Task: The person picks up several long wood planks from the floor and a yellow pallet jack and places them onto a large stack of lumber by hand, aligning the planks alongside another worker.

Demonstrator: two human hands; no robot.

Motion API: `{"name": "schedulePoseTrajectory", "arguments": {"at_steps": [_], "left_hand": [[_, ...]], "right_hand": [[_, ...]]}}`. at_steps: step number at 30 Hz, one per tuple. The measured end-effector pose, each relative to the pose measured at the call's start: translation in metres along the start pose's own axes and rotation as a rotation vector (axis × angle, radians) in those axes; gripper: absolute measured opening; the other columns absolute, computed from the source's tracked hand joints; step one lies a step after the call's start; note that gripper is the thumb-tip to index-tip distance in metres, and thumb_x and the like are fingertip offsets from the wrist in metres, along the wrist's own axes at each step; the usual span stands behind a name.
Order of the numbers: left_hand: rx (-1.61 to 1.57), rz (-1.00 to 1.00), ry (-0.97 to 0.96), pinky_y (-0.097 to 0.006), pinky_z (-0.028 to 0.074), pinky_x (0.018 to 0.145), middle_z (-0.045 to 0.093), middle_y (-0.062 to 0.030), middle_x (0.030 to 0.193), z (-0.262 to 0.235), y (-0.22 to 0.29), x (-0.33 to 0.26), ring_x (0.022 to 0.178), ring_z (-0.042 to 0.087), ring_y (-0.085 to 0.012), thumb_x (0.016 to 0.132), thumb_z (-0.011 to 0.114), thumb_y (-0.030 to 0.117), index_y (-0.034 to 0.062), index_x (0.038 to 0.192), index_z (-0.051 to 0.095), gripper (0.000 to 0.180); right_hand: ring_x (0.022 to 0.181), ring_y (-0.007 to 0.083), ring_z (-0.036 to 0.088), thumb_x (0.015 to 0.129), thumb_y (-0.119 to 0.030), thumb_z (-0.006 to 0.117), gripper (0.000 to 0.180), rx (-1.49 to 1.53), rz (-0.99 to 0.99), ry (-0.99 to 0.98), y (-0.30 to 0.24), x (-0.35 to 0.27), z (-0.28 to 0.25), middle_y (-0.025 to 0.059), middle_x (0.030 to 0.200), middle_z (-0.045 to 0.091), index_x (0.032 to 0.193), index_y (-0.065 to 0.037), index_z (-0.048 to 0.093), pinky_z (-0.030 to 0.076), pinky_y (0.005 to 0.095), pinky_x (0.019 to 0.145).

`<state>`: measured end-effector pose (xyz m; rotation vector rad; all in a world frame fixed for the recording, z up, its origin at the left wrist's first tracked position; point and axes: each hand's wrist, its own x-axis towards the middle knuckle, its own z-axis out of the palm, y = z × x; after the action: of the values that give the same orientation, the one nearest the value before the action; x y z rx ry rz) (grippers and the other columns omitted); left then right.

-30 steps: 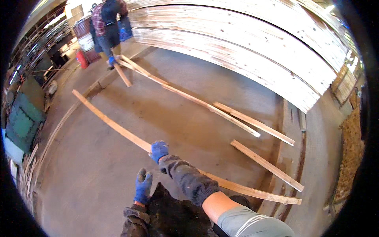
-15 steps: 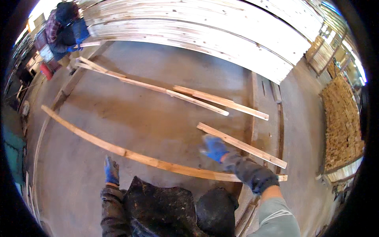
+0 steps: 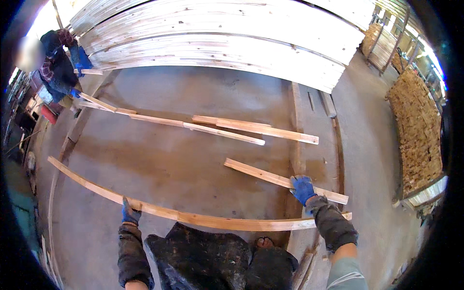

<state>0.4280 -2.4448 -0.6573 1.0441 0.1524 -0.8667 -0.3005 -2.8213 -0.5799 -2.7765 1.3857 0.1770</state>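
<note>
A long, narrow wooden board (image 3: 193, 218) runs across the near side, in front of my dark, stained apron. My left hand (image 3: 130, 212), in a blue glove, grips its near edge left of the middle. Farther out on the right lies a shorter wooden board (image 3: 261, 172). The blue-gloved right hand (image 3: 303, 189) is closed over that board towards its right end, with my forearm reaching across the long board. Beyond it, two overlapping strips (image 3: 270, 130) lie together. A chain of thin wooden strips (image 3: 212, 133) stretches left towards a co-worker.
At the far left a co-worker (image 3: 60, 72) in blue gloves bends and holds a strip's end. A big stack of pale planks (image 3: 217, 43) spans the back. On the right stands a pile of short wood pieces (image 3: 415, 130). Floor beams (image 3: 296, 130) run beneath the boards.
My right hand has moved right along the shorter board and closed on it. My left hand has reached the long board. The co-worker's hand has taken a strip's end. The view has shifted.
</note>
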Motion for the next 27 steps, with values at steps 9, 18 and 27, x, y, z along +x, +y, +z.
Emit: {"name": "schedulePoseTrajectory", "arguments": {"at_steps": [9, 18, 27], "left_hand": [[0.026, 0.005, 0.0, -0.042, 0.041, 0.104, 0.052, -0.01, 0.13, 0.025, -0.013, -0.035, 0.119, 0.051, -0.0253, 0.094, 0.06, 0.046, 0.0108, 0.14, 0.038, 0.062], [0.17, -0.098, 0.251, -0.036, 0.041, 0.09, 0.051, -0.0069, 0.123, -0.007, 0.005, -0.044, 0.105, 0.05, -0.0215, 0.086, 0.057, 0.069, 0.0139, 0.138, 0.044, 0.077], [-0.041, -0.126, 0.128, -0.04, 0.043, 0.098, 0.055, -0.0085, 0.13, 0.006, 0.007, -0.039, 0.115, 0.053, -0.0245, 0.088, 0.058, 0.066, 0.0138, 0.139, 0.048, 0.074]], "right_hand": [[0.126, 0.039, 0.047, 0.075, -0.04, 0.076, 0.079, -0.024, -0.056, 0.376, 0.04, 0.134, -0.031, 0.0196, 0.142, 0.046, 0.141, -0.008, 0.047, 0.036, 0.052, 0.107], [0.108, 0.0352, 0.056, 0.068, -0.033, 0.079, 0.057, -0.173, 0.043, 0.301, 0.092, 0.218, 0.021, 0.013, 0.112, 0.061, 0.115, -0.009, 0.058, 0.044, 0.0505, 0.092], [0.108, 0.0431, 0.054, 0.075, -0.028, 0.075, 0.054, 0.381, 0.169, 0.232, 0.047, 0.067, -0.022, 0.0204, 0.113, 0.059, 0.121, -0.006, 0.056, 0.042, 0.0524, 0.096]]}}
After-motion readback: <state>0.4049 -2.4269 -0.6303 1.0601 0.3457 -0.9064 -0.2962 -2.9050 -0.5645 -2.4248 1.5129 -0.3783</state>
